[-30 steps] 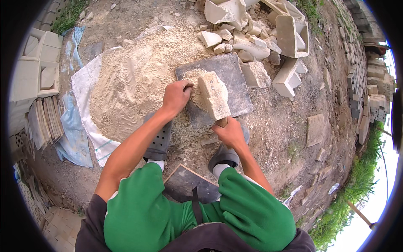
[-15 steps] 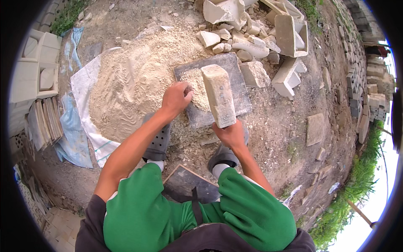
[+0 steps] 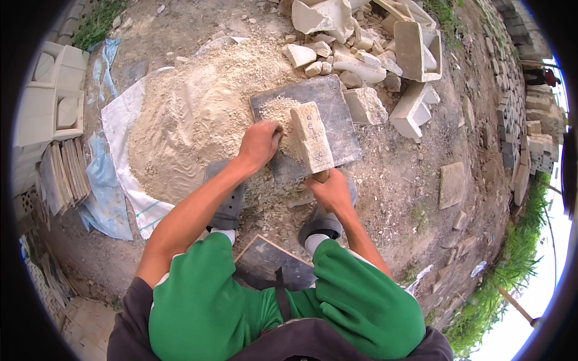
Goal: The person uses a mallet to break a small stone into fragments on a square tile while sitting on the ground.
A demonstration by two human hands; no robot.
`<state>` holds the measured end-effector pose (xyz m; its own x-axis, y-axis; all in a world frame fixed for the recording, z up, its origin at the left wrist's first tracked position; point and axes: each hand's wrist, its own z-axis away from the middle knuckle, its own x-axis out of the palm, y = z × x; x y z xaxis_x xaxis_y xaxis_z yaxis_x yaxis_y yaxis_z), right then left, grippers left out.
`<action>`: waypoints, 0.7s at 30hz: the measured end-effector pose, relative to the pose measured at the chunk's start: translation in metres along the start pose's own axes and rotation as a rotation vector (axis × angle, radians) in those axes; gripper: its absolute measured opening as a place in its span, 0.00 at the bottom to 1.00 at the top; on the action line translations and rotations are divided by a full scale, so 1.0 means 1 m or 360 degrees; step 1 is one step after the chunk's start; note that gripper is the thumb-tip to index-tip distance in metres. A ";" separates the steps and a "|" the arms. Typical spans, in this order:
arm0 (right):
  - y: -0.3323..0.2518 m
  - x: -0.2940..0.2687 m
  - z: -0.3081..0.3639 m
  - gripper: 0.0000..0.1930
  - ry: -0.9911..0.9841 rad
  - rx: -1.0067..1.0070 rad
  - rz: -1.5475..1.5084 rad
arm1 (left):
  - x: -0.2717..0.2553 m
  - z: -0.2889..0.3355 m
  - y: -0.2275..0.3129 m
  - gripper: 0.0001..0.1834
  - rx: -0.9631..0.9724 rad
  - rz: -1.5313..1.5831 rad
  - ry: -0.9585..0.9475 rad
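My right hand [image 3: 330, 190] is closed round the short handle of a mallet with a long, worn, dusty block head [image 3: 312, 137]. The head is over a dark square slab [image 3: 334, 99], close to a small heap of pale crushed stone [image 3: 279, 109] on it; whether it touches the heap I cannot tell. At the heap's left edge is my left hand [image 3: 260, 144], its fingers curled in. Whatever those fingers hold, if anything, is hidden.
Left of the slab a big pile of pale grit [image 3: 180, 114] covers a white sheet [image 3: 118, 132]. Broken stone chunks [image 3: 361, 57] and cast pieces [image 3: 415, 51] lie beyond. Between my feet rests a dark board [image 3: 274, 265]. Thin slabs [image 3: 63, 171] stand at the left.
The mallet head has come down toward the slab and tilted, and more of its handle shows. My left hand has shifted slightly right, still curled beside the crushed stone.
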<state>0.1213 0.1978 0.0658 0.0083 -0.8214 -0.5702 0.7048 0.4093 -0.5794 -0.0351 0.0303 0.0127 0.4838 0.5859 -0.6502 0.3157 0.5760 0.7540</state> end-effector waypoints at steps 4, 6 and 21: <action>-0.018 -0.021 0.005 0.21 -0.0097 0.0142 -0.0131 | -0.002 -0.005 0.016 0.09 -0.0046 0.0405 -0.0007; -0.021 -0.022 0.008 0.20 -0.0072 0.0099 -0.0185 | -0.002 -0.007 0.017 0.10 -0.0091 0.0364 -0.0035; -0.015 -0.003 0.004 0.23 -0.0125 -0.0125 -0.0023 | -0.017 -0.033 -0.020 0.12 0.0030 -0.0032 0.0260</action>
<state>0.1135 0.1923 0.0790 0.0558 -0.8548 -0.5159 0.6474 0.4243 -0.6331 -0.0766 0.0270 0.0055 0.3386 0.6603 -0.6704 0.3399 0.5785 0.7415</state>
